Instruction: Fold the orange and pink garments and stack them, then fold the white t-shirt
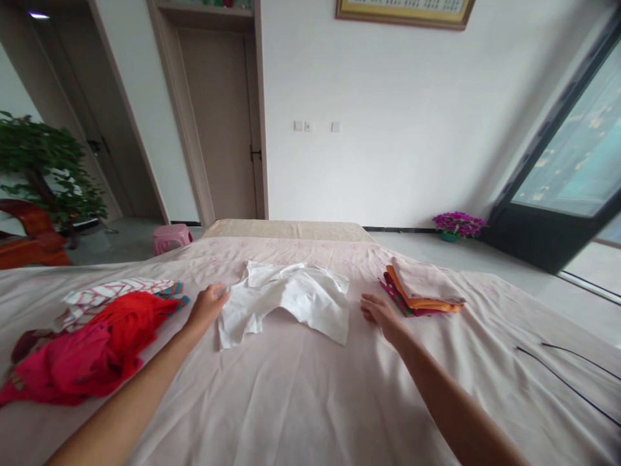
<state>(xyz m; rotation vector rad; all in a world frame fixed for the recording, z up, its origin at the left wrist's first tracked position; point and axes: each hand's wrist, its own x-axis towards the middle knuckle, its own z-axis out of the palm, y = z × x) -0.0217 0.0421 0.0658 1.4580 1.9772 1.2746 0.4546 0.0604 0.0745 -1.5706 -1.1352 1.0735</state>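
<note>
A white piece of clothing (310, 298), creased and partly spread, lies on the pale pink bed sheet (301, 388) in front of me. At its left edge, my left hand (211, 304) is closed, with fingertips gripping the cloth. My right hand (381, 314) hovers close to the sheet, a little right of the garment's right edge and apart from it. Its fingers are loosely bent and hold nothing. Just beyond my right hand sits a stack of folded cloths (422, 291), with pale pink on top, orange below and a dark patterned piece at the bottom.
Left of my left arm lies a loose heap of red and pink clothes (101, 349) with a white patterned cloth (116, 291) behind. Two dark cords (567, 382) cross the sheet at right. Past the bed are a pink stool (172, 238) and purple flowers (458, 223).
</note>
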